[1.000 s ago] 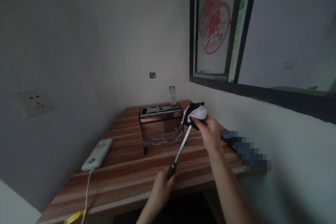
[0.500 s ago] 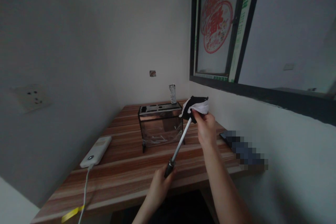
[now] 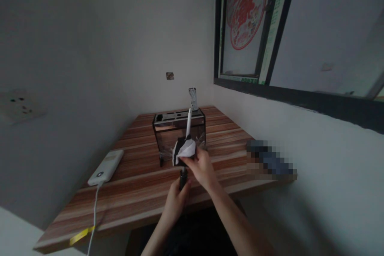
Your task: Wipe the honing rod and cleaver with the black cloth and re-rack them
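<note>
My left hand [image 3: 175, 200] is closed round the black handle of a sharpening steel [image 3: 189, 125], whose pale rod points up and away from me. My right hand [image 3: 201, 164] pinches a black and white cloth [image 3: 186, 149] wrapped about the rod's lower part, just above the handle. Rod tip and handle show; the stretch between is mostly covered by the cloth. Behind them stands a knife block [image 3: 179, 120] with a slotted dark top and clear sides, partly hidden by the cloth and rod.
On the wooden table [image 3: 135, 192], a white power bank [image 3: 106, 167] with a cable lies at left. Yellow tape [image 3: 81, 235] marks the front edge. A blurred dark phone-like object [image 3: 271, 160] lies at right. A silvery upright piece [image 3: 193, 98] rises behind the block.
My right hand and the cloth have slid down the rod toward the handle, baring its tip. The rod now stands more upright, and the camera view has shifted slightly.
</note>
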A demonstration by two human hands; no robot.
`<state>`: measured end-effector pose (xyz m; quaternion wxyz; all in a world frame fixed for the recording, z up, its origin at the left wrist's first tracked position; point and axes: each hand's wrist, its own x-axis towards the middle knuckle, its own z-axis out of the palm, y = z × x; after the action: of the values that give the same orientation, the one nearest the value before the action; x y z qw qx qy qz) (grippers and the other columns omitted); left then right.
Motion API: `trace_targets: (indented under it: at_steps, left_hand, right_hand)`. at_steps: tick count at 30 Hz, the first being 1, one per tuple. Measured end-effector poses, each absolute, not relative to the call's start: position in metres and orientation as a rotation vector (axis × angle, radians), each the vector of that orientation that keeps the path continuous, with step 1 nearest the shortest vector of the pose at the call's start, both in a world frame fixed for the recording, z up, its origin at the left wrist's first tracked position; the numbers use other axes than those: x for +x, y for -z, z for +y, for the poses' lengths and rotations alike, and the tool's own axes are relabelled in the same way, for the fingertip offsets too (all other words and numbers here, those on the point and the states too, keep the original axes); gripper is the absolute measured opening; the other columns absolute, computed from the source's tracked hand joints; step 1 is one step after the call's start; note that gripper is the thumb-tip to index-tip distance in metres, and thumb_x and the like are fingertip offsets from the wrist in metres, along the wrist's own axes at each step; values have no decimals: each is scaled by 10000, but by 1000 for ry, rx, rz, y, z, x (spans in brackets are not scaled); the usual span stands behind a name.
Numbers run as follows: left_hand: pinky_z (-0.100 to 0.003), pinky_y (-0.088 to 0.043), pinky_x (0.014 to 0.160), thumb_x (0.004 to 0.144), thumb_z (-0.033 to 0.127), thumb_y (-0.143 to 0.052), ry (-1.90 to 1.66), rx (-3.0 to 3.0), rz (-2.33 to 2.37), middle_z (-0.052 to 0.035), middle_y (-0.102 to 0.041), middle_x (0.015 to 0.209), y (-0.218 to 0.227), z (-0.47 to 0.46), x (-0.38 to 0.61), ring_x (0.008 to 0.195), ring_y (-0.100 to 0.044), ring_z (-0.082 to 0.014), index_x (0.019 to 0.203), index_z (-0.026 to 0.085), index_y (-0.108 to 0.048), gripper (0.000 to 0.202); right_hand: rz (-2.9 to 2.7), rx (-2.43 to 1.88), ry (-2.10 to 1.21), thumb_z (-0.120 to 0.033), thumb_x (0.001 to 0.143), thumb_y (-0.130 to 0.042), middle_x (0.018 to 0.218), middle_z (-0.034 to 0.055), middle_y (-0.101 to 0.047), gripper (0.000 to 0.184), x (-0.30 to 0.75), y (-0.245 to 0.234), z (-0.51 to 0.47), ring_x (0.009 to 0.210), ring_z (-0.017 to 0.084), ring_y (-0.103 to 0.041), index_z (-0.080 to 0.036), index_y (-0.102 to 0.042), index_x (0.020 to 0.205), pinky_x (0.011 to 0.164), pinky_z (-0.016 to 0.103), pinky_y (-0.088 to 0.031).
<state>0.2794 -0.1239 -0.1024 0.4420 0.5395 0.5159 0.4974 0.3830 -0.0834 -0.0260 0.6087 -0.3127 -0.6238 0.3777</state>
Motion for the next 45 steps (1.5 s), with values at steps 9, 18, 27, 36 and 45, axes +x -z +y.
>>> trace_targets:
  at_steps: [9, 18, 27, 36, 45]
  left_hand:
    - [-173, -223, 385, 712, 423, -559, -1227, 1338, 1270, 84, -379, 430, 92, -129, 282, 395, -290, -53, 620, 157, -494, 289]
    - [-187, -301, 450, 761, 382, -522, -1245, 1473, 1285, 28, -465, 530, 104, -125, 282, 497, -381, -90, 669, 119, -557, 280]
    - [-197, -359, 508, 802, 375, -509, -1244, 1533, 1263, -6, -537, 609, 112, -122, 281, 568, -445, -120, 769, 96, -619, 302]
    - [-197, -348, 508, 810, 383, -497, -1241, 1551, 1299, 20, -484, 575, 118, -120, 281, 536, -416, -114, 780, 117, -602, 287]
    - [-219, -379, 598, 827, 375, -483, -1180, 1648, 1321, -1, -523, 659, 104, -126, 281, 615, -449, -134, 776, 118, -600, 287]
  right_hand:
    - [-1354, -750, -951, -242, 710, -690, 897, 83, -729, 217, 378, 44, -105, 864, 240, -685, -171, -639, 909, 777, 306, -536]
    - [-1337, -734, -1066, -213, 644, -717, 868, 54, -735, 230, 391, 36, -107, 845, 229, -693, -190, -635, 857, 773, 312, -553]
    - [-1416, -810, -915, -237, 718, -676, 892, 95, -729, 199, 397, 33, -111, 877, 247, -685, -158, -649, 898, 779, 314, -534]
    - [-1453, -789, -811, -294, 748, -673, 922, 97, -725, 205, 407, 15, -100, 903, 251, -677, -162, -653, 903, 799, 332, -530]
    - [-1429, -765, -666, -323, 738, -681, 880, 95, -734, 199, 422, -10, -82, 814, 238, -686, -157, -669, 847, 755, 329, -533]
